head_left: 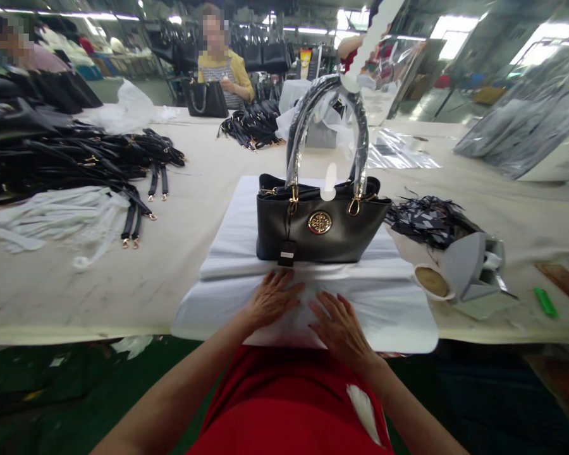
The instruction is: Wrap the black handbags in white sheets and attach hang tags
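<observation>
A black handbag (284, 221) stands upright on a white sheet (384, 316) at the table's front. Clear plastic film wraps its two raised handles (294, 145). A round gold emblem (320, 222) sits on its front, and a small black tag (287, 253) hangs to the left of that. My left hand (275, 297) lies on the sheet just below the bag, fingers spread. To its right, my right hand (339, 322) also rests on the sheet with fingers apart. Neither hand holds anything, and both are apart from the bag.
Black straps (85, 155) and white strips (61, 218) are heaped at left. At right lie a pile of black tags (431, 218), a round tub (431, 281) and a green object (545, 302). Plastic-wrapped goods (516, 133) stand farther right. A co-worker (225, 63) is across the table.
</observation>
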`<state>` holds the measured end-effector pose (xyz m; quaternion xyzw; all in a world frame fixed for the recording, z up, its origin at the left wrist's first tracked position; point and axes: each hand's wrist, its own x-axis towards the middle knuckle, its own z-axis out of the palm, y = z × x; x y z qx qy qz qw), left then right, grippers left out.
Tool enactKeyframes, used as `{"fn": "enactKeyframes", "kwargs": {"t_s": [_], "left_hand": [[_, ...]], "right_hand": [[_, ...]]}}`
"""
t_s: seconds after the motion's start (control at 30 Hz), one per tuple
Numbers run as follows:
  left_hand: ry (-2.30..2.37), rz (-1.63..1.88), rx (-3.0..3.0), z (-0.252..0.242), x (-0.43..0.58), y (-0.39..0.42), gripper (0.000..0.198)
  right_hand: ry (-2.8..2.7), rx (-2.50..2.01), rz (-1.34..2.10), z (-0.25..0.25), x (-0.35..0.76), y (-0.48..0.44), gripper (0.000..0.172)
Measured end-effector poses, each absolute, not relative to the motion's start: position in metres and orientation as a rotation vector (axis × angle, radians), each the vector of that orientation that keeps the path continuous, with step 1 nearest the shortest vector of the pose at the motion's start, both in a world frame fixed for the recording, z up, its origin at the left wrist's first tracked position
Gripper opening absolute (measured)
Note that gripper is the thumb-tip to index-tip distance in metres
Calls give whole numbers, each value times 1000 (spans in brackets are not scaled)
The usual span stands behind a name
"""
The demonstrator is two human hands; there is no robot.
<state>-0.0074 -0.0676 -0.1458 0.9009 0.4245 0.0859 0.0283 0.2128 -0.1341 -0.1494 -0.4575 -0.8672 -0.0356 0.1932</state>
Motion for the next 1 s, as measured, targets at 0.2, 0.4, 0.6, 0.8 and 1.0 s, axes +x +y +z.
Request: {"fn": "enactKeyframes", "kwargs": {"t_s": [0.2,0.4,0.6,0.8,1.0], "left_hand": [[1332,313,2733,-149,-2,-44,41],[1358,347,2703,-142,-3,-50,38],[1284,616,2733,-136,-29,-97,32],[1316,893,2671,-129,-57,-116,27],[1113,1002,2762,-119,-42,-134,19]], "right_hand": [[-2511,-1263,-185,-168,209,-157,49],[-2511,-1240,-173,-168,212,-142,52],[-2507,-1202,-159,-165,216,-138,44],[-2498,-1269,-68,-157,214,-139,37],[-2399,-1232,-7,-155,210,-143,28]]}}
